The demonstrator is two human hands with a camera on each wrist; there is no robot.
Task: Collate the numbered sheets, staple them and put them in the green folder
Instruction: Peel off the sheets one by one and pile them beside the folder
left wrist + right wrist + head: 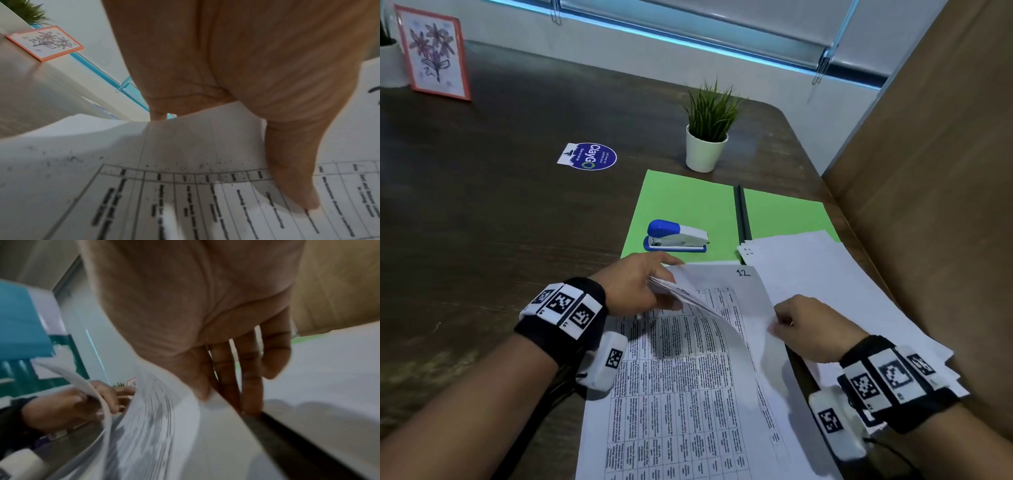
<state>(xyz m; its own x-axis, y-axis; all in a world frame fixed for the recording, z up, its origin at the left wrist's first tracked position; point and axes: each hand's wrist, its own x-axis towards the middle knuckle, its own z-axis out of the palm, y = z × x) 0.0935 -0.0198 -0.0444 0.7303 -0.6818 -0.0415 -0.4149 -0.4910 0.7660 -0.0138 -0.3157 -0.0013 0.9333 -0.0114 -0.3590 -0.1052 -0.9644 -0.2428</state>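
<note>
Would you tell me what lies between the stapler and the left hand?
Only a bare strip of the green folder separates the stapler from the left hand, per the head view.

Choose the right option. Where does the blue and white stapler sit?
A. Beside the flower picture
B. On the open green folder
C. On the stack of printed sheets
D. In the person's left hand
B. The head view shows the stapler lying on the left leaf of the open green folder, beyond the left hand, which grips sheets instead.

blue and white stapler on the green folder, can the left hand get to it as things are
Probably yes: the blue and white stapler lies uncovered just beyond the left hand, but that hand is gripping lifted printed sheets and must release them first.
</note>
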